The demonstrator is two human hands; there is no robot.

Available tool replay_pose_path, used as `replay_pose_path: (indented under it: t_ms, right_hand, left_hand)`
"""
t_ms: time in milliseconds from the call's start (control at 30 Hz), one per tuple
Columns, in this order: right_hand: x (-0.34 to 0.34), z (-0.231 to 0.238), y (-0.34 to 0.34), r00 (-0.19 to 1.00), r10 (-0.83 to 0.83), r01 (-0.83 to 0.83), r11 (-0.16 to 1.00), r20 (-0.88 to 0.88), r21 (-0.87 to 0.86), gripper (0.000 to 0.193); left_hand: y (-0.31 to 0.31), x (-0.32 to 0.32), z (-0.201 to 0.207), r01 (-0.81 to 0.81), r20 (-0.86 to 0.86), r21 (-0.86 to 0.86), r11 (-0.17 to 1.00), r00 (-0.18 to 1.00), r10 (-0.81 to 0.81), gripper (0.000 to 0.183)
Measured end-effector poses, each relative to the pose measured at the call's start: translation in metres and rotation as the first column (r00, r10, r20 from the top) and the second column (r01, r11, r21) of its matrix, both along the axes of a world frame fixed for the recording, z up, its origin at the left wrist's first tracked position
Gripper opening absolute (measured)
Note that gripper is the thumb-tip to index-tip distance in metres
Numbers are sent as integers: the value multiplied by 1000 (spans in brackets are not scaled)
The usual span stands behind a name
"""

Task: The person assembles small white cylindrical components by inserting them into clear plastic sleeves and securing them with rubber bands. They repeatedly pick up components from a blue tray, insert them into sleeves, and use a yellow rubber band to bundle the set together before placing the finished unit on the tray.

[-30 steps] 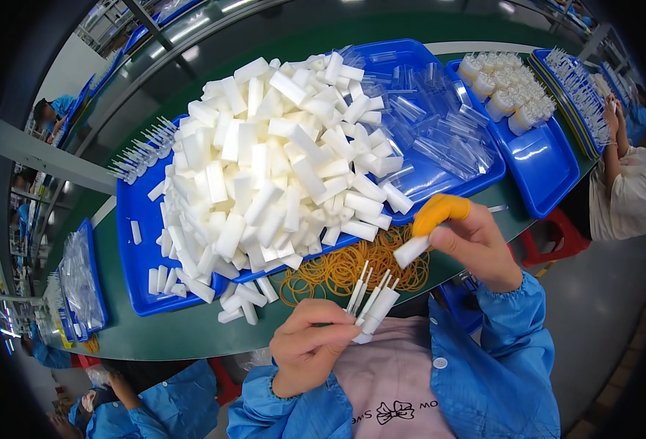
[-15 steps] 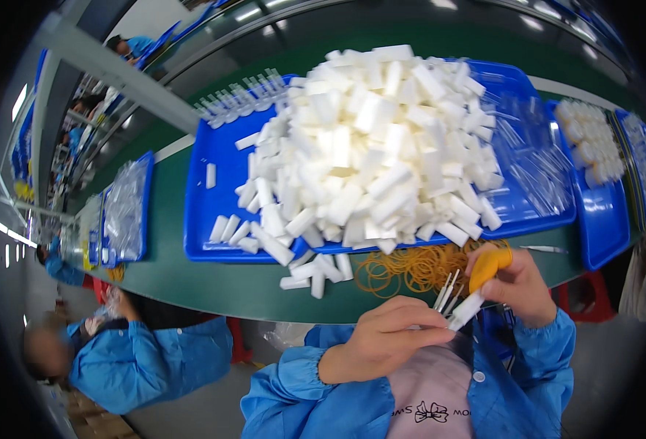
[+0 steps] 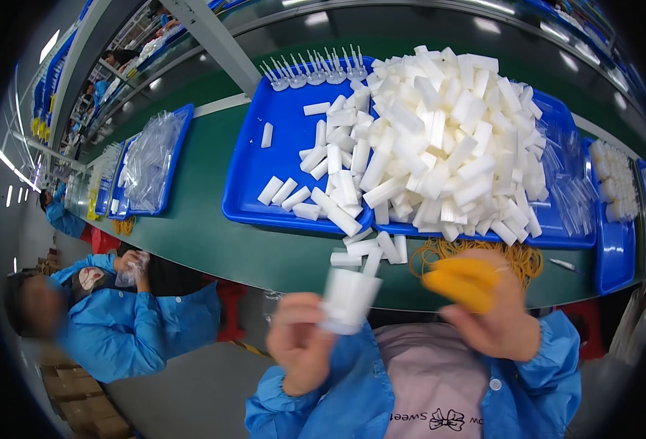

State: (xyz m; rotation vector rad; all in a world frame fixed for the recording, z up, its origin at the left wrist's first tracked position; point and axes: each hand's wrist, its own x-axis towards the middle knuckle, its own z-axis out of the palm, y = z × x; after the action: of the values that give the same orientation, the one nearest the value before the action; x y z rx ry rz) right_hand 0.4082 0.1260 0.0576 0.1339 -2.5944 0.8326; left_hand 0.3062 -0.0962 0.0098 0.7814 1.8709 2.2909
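My left hand (image 3: 301,342) grips a white foam piece with a clear, rounded lower end (image 3: 350,300), smeared by motion, above the near table edge. To its right, my right hand (image 3: 502,318) has its fingers stretched out, with the thumb apart and nothing seen between them. Yellow rubber finger covers (image 3: 463,284) sit on some of its fingers. Just beyond the right hand lies a heap of yellow rubber bands (image 3: 522,262), partly hidden by it. White foam blocks (image 3: 440,139) form a large pile on the trays, and a few loose ones (image 3: 390,247) lie on the table.
A blue tray (image 3: 246,175) carries foam blocks and a row of clear stemmed parts (image 3: 315,72). Clear tubes (image 3: 568,186) lie at right, near another blue tray (image 3: 615,260) and a white pen-like tool (image 3: 563,264). A co-worker in blue (image 3: 129,329) sits at left.
My hands have drawn apart. The left has moved left with the foam piece, and the right has let go of it, its fingers now extended. The view has shifted, so the trays appear further right.
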Motion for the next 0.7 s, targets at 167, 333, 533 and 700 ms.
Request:
replay_pose_path:
  t_ms: [167, 333, 533, 700]
  right_hand:
    - [-67, -48, -56, 975, 215, -216, 889, 47, 404, 31]
    - [-97, -77, -66, 975, 219, -191, 787, 24, 587, 31]
    - [-67, -63, -39, 955, 185, -288, 766, 231, 575, 39]
    - [-30, -58, -7, 955, 221, -295, 743, 196, 601, 33]
  left_hand:
    - [-29, -25, 8, -229, 108, 209, 951, 972, 210, 32]
    - [-36, -28, -1, -233, 157, 231, 945, 967, 200, 33]
    - [-30, -32, -3, -154, 216, 208, 966, 970, 108, 26]
    - [-14, -36, -8, -166, 156, 142, 976, 977, 144, 33]
